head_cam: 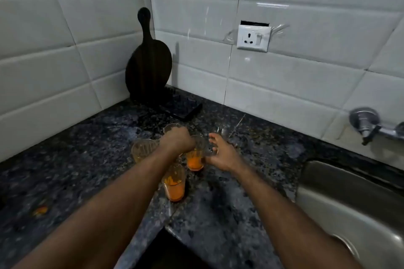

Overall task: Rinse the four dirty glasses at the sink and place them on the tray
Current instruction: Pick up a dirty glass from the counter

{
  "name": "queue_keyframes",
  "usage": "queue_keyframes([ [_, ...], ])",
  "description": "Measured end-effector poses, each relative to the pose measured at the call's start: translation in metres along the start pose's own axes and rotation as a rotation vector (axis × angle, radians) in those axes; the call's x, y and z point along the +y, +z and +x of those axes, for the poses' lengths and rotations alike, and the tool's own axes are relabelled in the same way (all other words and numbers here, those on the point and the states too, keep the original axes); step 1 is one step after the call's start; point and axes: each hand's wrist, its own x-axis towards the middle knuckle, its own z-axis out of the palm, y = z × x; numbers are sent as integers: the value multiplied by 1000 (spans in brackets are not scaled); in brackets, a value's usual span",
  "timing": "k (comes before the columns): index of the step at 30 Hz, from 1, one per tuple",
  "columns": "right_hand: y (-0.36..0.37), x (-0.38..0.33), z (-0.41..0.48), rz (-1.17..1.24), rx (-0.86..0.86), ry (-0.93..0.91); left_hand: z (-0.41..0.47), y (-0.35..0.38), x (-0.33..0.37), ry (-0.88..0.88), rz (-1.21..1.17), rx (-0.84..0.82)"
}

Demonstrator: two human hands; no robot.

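Four glasses smeared with orange residue stand close together on the dark granite counter [229, 214]. The nearest glass [175, 188] and the middle glass [195, 160] hold orange dregs. A left glass [142, 150] stands beside my left forearm. My left hand [178, 138] is curled down over the far glass [171, 127], hiding all but its rim. My right hand [220, 154] hovers just right of the middle glass with fingers spread, holding nothing. A black square tray [185, 109] lies at the back of the counter.
A dark round cutting board [148, 65] leans in the tiled corner, standing on the tray. The steel sink [349, 199] is at the right, with a wall tap [367, 125] above it. A wall socket [253, 38] is on the tiles. An orange smear [40, 210] marks the counter at left.
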Motion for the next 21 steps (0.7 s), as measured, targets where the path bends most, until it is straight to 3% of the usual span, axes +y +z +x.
queue_keyframes([
  [6,13,-1,14,-63,38,-1,20,13,-6,-11,-42,-26],
  [14,-7,9,12,42,115,-38,23,4,34,154,16,21],
  [21,-88,59,-38,164,445,14,12,17,145,364,-41,0],
])
